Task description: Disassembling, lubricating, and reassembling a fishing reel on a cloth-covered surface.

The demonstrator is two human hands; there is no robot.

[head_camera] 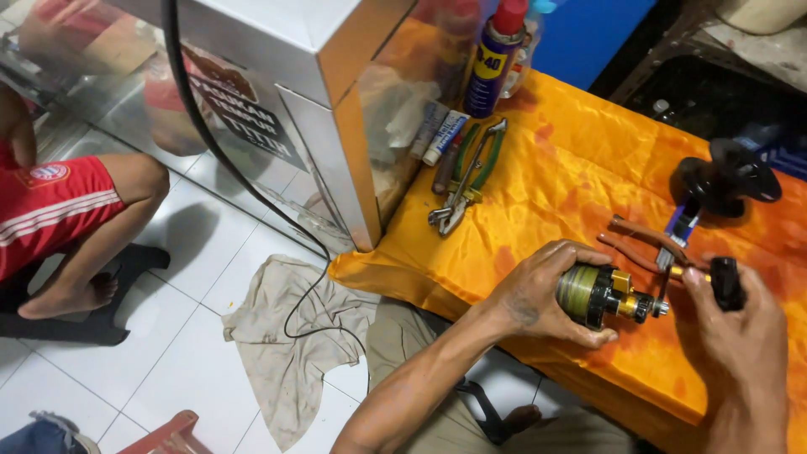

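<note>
Head view, looking down over a table draped in an orange cloth (546, 193). The left hand (538, 294) is wrapped around a fishing reel spool (593, 294), a dark drum wound with greenish line and fitted with a gold collar and a short shaft at its right end; the fingers curl over the top and the thumb presses from below, so the grip is closed tight on the drum. The spool is held in the air just above the near edge of the cloth, shaft pointing toward the right hand (740, 324). The right hand pinches a small black part (727, 282) between thumb and fingertips, fingers drawn together on it, just beside the shaft tip; whether the part touches the shaft cannot be told. Behind the hands lie red-handled pliers (639, 244) and a black reel body (723, 181) on the cloth. Farther left, green-handled pliers (466, 176) rest beside a blue spray can (494, 59) and a metal cabinet (336, 109). On the tiled floor lies a grey rag (286, 345); another person's bare leg (92, 244) shows at left.
</note>
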